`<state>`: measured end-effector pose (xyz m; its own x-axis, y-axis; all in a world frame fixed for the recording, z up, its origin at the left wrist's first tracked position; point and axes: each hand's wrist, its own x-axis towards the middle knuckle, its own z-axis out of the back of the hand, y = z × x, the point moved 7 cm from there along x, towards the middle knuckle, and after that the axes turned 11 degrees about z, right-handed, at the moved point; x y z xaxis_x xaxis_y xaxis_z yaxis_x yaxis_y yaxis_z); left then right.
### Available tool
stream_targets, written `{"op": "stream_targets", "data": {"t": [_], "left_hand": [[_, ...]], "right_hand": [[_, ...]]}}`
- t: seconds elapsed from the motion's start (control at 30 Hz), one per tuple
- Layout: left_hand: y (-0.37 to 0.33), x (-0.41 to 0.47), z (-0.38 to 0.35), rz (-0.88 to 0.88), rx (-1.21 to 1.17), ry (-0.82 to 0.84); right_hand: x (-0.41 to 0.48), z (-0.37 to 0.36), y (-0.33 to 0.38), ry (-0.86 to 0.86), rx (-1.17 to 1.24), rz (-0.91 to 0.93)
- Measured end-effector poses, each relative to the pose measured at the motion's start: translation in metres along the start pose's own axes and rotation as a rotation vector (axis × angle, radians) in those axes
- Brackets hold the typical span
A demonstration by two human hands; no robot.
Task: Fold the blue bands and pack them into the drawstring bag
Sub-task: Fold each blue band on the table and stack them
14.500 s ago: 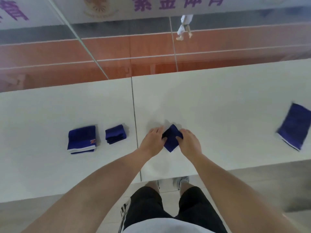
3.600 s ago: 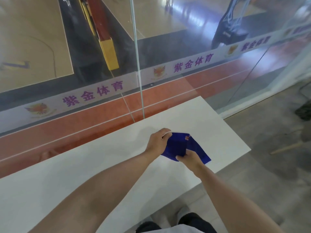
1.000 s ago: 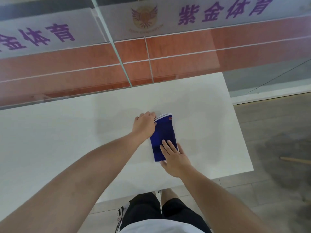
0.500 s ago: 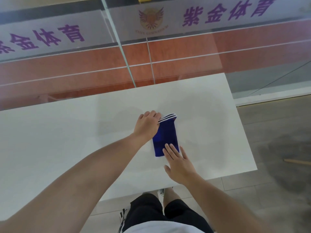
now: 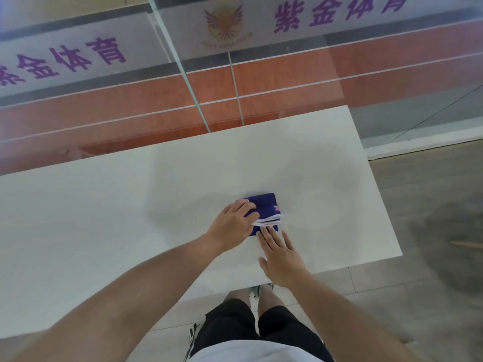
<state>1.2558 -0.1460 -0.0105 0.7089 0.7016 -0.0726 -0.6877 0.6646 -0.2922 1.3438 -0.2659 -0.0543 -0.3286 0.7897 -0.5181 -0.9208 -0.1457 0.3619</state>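
Note:
A blue band point(image 5: 266, 208) with white stripes lies folded in half on the white table point(image 5: 104, 218), its striped ends stacked toward me. My left hand point(image 5: 232, 226) rests on the band's left part and grips the folded layer with thumb and fingers. My right hand point(image 5: 281, 253) lies flat and spread on the table, its fingertips touching the band's near edge. No drawstring bag or other bands are in view.
The table's right end point(image 5: 376, 205) is a short way right of the band, with grey floor beyond. A glass wall point(image 5: 183, 82) with purple lettering runs along the table's far edge. My legs and shoes point(image 5: 258, 291) show under the near edge.
My left hand has brought the band's far striped end over toward me, folding the long band in half. My right hand stayed at the near edge.

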Motion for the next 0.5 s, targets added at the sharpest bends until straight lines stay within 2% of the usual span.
{"op": "stream_targets", "data": {"t": [0.2,0.5], "left_hand": [[0.005,-0.006,-0.017,0.057,0.02,0.013],[0.001,-0.018,-0.021,0.073,-0.059,-0.004]], "right_hand": [[-0.031,-0.025,-0.004,0.007,0.004,-0.01],[-0.015,-0.02,-0.004,0.032,0.066,-0.02]]}}
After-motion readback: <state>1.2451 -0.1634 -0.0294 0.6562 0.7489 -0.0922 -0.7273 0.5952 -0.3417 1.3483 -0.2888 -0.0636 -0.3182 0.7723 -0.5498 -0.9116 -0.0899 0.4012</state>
